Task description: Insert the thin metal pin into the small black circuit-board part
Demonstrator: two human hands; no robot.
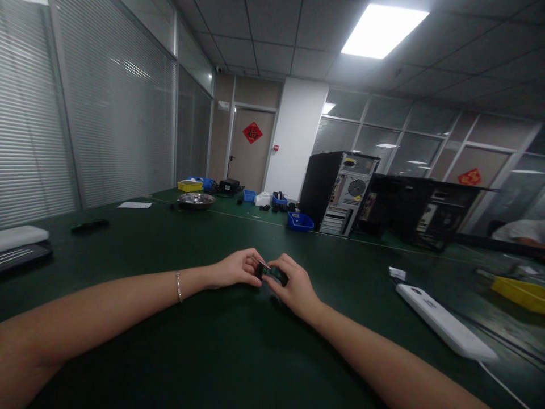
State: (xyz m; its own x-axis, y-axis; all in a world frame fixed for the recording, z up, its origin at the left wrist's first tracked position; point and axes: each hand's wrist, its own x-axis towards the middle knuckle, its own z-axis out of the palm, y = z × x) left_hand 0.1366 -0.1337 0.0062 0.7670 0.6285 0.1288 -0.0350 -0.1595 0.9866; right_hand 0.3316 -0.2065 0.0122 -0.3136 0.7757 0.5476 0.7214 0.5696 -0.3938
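Forearms, hands [238,268] pinching small unlabelled part [272,274]

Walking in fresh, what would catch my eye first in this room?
Probably the two bare hands meeting mid-table: the left hand and right hand pinch a small black part between them over the dark green table. Behind them, right of centre, stands an open black computer tower with a small blue plastic bin at its foot. Near the right edge lies a long white power strip.
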